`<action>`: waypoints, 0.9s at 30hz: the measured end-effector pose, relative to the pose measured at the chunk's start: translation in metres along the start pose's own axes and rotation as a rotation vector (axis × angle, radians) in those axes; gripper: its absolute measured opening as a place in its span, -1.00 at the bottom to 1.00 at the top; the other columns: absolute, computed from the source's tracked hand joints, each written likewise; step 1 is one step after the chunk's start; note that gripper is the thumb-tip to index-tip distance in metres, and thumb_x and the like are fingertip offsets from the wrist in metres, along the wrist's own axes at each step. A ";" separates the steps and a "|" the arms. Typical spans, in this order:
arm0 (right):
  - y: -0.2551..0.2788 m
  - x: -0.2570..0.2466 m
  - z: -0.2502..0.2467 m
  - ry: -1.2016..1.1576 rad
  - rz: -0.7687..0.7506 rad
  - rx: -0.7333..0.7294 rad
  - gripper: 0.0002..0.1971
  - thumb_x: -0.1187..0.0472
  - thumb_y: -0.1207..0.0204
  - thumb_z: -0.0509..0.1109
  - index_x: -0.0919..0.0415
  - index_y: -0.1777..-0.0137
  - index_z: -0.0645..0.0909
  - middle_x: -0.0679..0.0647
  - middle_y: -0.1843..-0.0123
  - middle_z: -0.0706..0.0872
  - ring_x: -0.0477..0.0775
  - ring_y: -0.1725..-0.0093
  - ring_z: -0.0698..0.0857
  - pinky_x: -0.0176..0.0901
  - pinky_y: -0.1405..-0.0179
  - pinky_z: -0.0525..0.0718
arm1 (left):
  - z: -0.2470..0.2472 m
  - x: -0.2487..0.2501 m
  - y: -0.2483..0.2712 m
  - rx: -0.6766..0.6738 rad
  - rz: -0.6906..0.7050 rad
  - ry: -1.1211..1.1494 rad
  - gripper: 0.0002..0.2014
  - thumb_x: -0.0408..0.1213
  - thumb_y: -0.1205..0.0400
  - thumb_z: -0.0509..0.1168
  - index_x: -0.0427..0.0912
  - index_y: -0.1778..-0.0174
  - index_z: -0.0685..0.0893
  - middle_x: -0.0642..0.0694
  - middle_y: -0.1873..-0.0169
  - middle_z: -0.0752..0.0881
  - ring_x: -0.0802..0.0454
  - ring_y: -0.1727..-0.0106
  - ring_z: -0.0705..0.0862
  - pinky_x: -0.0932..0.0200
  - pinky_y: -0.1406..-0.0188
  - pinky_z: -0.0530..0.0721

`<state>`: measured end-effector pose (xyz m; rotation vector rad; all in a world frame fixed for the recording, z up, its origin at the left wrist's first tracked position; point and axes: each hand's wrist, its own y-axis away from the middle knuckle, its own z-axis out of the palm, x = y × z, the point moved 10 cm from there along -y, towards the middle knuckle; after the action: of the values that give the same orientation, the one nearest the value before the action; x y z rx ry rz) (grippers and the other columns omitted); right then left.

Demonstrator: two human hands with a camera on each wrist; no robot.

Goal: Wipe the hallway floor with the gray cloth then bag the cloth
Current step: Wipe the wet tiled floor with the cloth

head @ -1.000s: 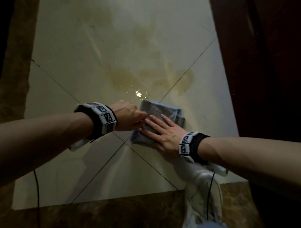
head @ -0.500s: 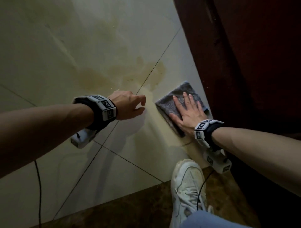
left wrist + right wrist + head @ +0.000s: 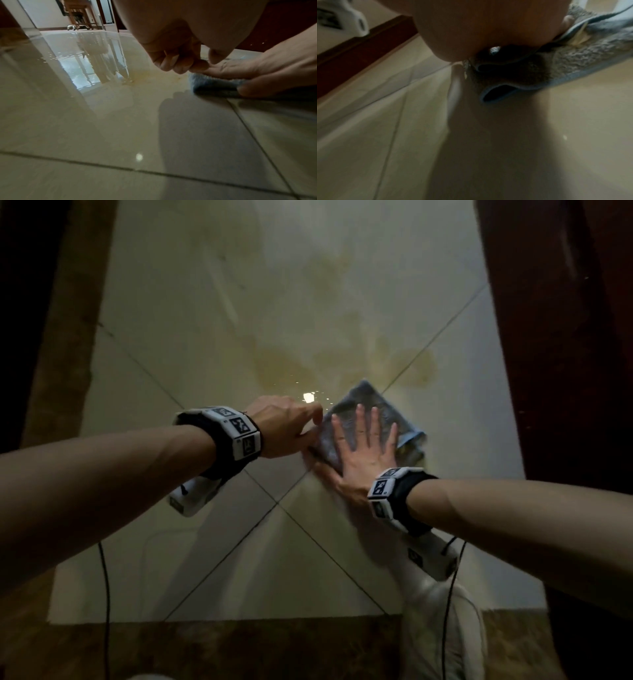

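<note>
A folded gray cloth (image 3: pixel 370 405) lies on the pale tiled hallway floor (image 3: pixel 191 440), beside a yellowish wet stain (image 3: pixel 281 364). My right hand (image 3: pixel 363 450) presses flat on the cloth with its fingers straight and spread. My left hand (image 3: pixel 284 426) hovers at the cloth's left edge with curled fingers. In the left wrist view the curled left hand (image 3: pixel 180 59) sits just above the right hand (image 3: pixel 257 70) and holds nothing, with the cloth (image 3: pixel 214 86) underneath. The right wrist view shows the cloth (image 3: pixel 573 60) bunched under my right hand's palm (image 3: pixel 488 27).
Dark wooden door panels (image 3: pixel 565 337) stand close on the right, and a dark wall closes the left side. A brown marble border (image 3: pixel 239 648) runs along the near floor edge. My white shoe (image 3: pixel 442 638) stands behind the right wrist. Thin black cables (image 3: pixel 106 594) hang from both wrists.
My right hand has slid the cloth left, away from the door panel and back beside my left hand. The left hand stayed roughly in place with its fingers curled.
</note>
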<state>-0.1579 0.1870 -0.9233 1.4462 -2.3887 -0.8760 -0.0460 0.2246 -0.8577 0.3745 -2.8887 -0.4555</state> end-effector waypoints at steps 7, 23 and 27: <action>0.009 -0.112 0.022 0.207 -0.428 -0.084 -0.13 -0.47 -0.58 -0.08 -0.09 -0.74 -0.32 0.25 -0.72 -0.42 0.37 -0.62 -0.53 0.45 -0.40 -0.62 | 0.005 -0.035 0.028 -0.010 -0.079 0.039 -0.74 0.01 -0.69 0.12 -0.01 -0.19 0.54 -0.15 0.23 0.72 -0.20 0.30 0.62 0.09 0.36 0.52; -0.023 0.026 -0.024 0.067 0.023 -0.025 -0.35 -0.26 -0.71 -0.18 -0.27 -0.68 -0.43 0.01 -0.71 -0.50 0.12 -0.69 -0.44 0.36 -0.63 -0.37 | 0.013 -0.067 0.055 -0.125 -0.135 -0.091 -0.61 0.11 -0.74 0.07 -0.02 -0.40 0.40 -0.05 0.19 0.64 -0.06 0.26 0.60 0.18 0.40 0.44; -0.026 -0.008 -0.023 -0.053 0.100 -0.053 -0.32 -0.20 -0.74 -0.10 -0.21 -0.68 -0.45 0.08 -0.68 -0.55 0.23 -0.66 -0.49 0.45 -0.58 -0.40 | 0.019 -0.071 0.058 -0.225 -0.153 -0.161 -0.59 0.08 -0.73 0.12 -0.03 -0.44 0.38 -0.08 0.16 0.58 -0.11 0.22 0.57 0.14 0.33 0.45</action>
<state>-0.1245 0.1765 -0.9194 1.2874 -2.4327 -0.9573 0.0046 0.3026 -0.8677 0.5465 -2.9290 -0.8653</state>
